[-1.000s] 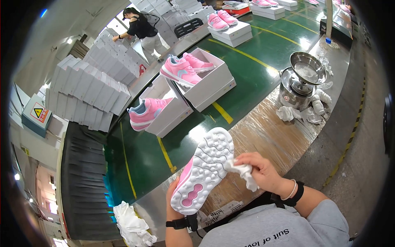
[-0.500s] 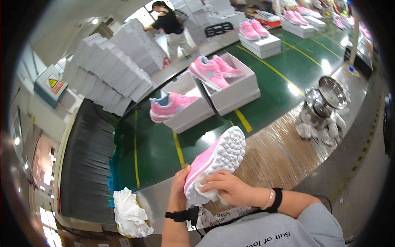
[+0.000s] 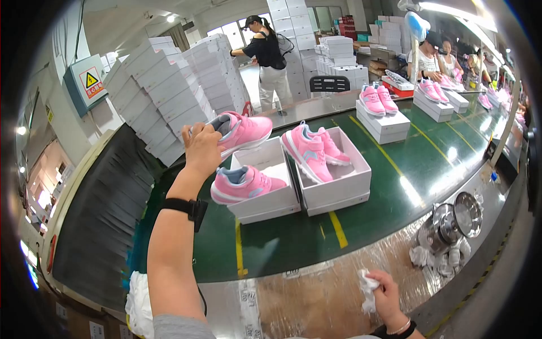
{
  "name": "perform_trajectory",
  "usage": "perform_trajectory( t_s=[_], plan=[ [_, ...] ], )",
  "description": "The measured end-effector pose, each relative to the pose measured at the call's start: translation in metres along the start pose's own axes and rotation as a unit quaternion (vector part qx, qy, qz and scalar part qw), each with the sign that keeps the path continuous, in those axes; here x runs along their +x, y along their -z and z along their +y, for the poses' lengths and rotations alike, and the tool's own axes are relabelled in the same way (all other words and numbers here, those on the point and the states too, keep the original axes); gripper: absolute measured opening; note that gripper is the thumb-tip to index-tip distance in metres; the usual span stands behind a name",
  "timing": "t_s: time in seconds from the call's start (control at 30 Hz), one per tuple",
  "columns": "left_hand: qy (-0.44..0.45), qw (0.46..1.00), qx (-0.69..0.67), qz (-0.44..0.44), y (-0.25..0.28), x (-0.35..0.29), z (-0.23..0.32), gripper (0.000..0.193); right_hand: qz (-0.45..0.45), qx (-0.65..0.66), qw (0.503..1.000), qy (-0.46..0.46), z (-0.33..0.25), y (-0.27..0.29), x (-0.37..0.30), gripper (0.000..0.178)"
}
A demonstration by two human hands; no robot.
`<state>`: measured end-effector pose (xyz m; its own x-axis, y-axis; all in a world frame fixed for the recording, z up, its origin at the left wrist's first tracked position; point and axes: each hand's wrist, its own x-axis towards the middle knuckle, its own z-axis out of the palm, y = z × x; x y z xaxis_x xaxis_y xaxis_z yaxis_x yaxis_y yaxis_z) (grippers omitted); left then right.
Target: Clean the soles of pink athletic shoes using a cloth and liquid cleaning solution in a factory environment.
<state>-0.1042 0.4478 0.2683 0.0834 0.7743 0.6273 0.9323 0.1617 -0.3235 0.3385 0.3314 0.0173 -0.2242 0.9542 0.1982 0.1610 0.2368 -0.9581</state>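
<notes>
My left hand (image 3: 202,148) grips a pink sneaker (image 3: 252,130) by its heel, holding it over the far side of an open white shoebox (image 3: 264,204). Another pink sneaker (image 3: 248,185) rests tilted on that box's left edge. Beside it stands a second white shoebox (image 3: 339,193) with a pair of pink sneakers (image 3: 312,152) leaning on its left rim. Near the front edge, my right hand (image 3: 387,296) pinches a crumpled white cloth (image 3: 369,291) above the plastic-covered board (image 3: 316,302).
A green conveyor belt (image 3: 271,251) carries more boxes topped with pink shoes (image 3: 378,100). Metal bowls (image 3: 449,223) stand at the right, wads of white cloth around them. White cloths (image 3: 138,302) lie at lower left. Box stacks (image 3: 169,85) and a person (image 3: 271,62) are behind the belt.
The sneaker has gone from in front of me to above the left box, in my left hand. My right hand has come off it with the cloth. The view has tilted up.
</notes>
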Motion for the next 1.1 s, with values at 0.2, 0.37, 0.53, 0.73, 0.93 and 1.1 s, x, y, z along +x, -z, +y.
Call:
perform_trajectory(
  t_s=[0.2, 0.37, 0.53, 0.73, 0.93, 1.1],
  plan=[
    [-0.001, 0.972, 0.143, -0.184, -0.129, 0.014, 0.000, 0.019, 0.020, -0.003, 0.999, -0.036, 0.016, 0.004, 0.017, 0.031],
    [0.098, 0.857, 0.071, -0.501, -0.184, 0.006, 0.003, 0.028, 0.001, 0.011, 0.997, -0.079, 0.023, 0.003, 0.034, 0.033],
    [-0.047, 0.941, 0.010, -0.336, -0.158, 0.064, 0.062, 0.027, 0.017, 0.058, 0.990, -0.124, 0.028, 0.011, 0.037, 0.036],
    [-0.285, 0.952, -0.111, 0.029, -0.255, 0.086, 0.124, 0.038, 0.049, 0.041, 0.992, -0.105, 0.012, 0.033, 0.039, 0.039],
    [-0.229, 0.971, -0.017, -0.067, -0.229, 0.073, 0.124, 0.015, 0.162, -0.171, 0.970, 0.060, -0.045, 0.135, 0.063, 0.042],
    [-0.234, 0.969, 0.005, -0.076, -0.130, 0.060, 0.135, 0.010, 0.294, -0.201, 0.922, 0.150, -0.094, 0.205, 0.079, 0.038]
  ],
)
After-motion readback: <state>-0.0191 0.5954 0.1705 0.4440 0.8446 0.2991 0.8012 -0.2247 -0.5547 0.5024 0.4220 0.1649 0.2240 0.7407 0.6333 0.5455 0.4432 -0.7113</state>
